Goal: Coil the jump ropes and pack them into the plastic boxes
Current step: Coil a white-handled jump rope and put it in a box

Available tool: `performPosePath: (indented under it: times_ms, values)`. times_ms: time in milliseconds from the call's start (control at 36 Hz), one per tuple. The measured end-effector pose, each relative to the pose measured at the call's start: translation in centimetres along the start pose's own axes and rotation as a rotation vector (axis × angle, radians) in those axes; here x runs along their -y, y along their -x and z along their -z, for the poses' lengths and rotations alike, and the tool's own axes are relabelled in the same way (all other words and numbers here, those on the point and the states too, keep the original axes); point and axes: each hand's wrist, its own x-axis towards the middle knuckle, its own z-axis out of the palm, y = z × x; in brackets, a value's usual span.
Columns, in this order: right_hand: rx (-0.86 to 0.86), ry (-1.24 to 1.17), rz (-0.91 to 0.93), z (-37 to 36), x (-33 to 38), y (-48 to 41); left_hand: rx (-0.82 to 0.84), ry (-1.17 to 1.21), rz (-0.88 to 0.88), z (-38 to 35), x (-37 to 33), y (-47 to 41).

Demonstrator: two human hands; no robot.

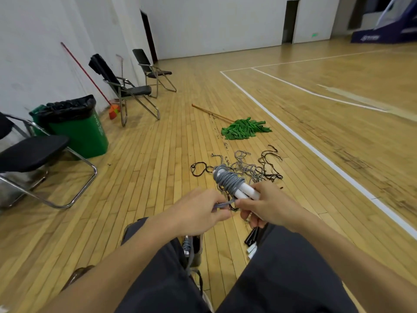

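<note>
My right hand (268,205) grips the two white handles (247,193) of a grey jump rope, whose cord is wound in a tight coil (229,179) around their far end. My left hand (198,211) pinches the loose grey end of that cord (223,204) just left of the handles. Beyond my hands, a tangle of grey and black ropes (250,167) lies loose on the wooden floor. Between my knees stands a clear plastic box (198,245) with a rope inside, partly hidden by my legs. Black and white handles (251,241) lie by my right knee.
A green mop (244,128) with a wooden stick lies on the floor ahead. A green bin (76,129) with a black liner and several black folding chairs (126,86) stand along the left wall. White court lines run to the right.
</note>
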Motion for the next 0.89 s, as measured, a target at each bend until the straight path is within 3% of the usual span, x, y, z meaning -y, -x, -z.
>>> performPosePath:
  times_ms: [139, 306, 500, 611, 889]
  values:
    - [0.125, 0.127, -0.062, 0.3, 0.7, -0.3, -0.107, -0.275, -0.082, 2.1, -1.0, -0.2]
    - [0.356, 0.388, -0.047, 1.2, 3.6, -0.5, -0.049, -0.163, -0.191, 5.8, -1.6, -2.6]
    - [0.544, 0.385, 0.001, 2.9, 5.2, -0.6, 0.183, 0.248, -0.207, 7.3, -0.9, -3.5]
    - [0.664, 0.226, 0.066, 3.1, 6.1, -0.9, 0.31, 0.557, -0.224, 7.6, 0.7, -3.1]
    - [0.648, -0.103, 0.175, 1.6, 6.3, -2.7, 0.245, 1.237, -0.204, 4.9, 4.9, -4.3]
